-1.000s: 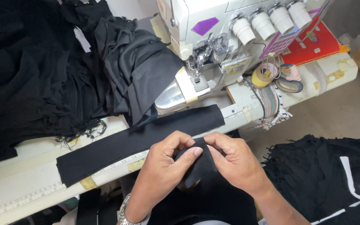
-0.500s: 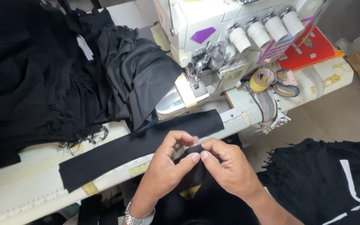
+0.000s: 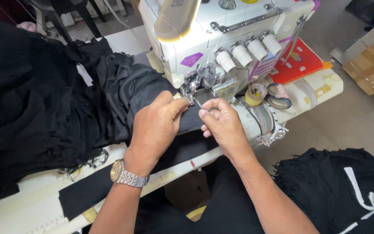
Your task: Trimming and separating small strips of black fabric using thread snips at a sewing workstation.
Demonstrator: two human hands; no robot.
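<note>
A black strip (image 3: 109, 184) is pinched between the fingertips of the left hand (image 3: 154, 128) and right hand (image 3: 226, 125), right at the presser foot (image 3: 191, 89) of the machine (image 3: 221, 39); the rest is laid across the table (image 3: 18, 208).

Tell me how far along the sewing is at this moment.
Looks done: a heap of black fabric lies left of the sewing machine. In hand: the left hand and right hand press a black strip at the presser foot. Left: most of the strip trails unfed across the table, and more black cloth lies lower right.
</note>
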